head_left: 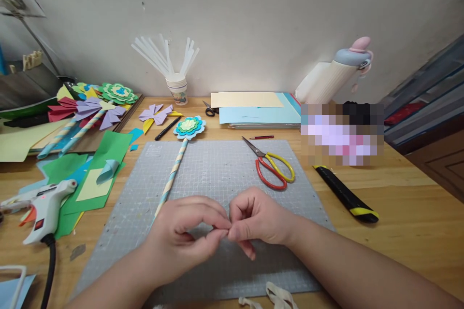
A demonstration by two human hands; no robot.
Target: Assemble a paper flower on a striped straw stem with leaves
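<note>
Over the middle of the grey cutting mat, my left hand and my right hand meet at the fingertips. Thumb and forefinger of each are closed in a pinch; anything between them is too small to make out. A layered blue, green and cream paper flower lies behind my left hand. Its striped blue-and-cream paper stem runs down toward that hand, which hides the lower end. Scissors with one red and one yellow handle lie open on the mat, beyond my right hand.
A white glue gun and green paper lie left, below finished paper flowers. Along the wall stand a paper cup with white sticks and stacked paper. A black-and-yellow sheath lies right; a cloth strip lies in front.
</note>
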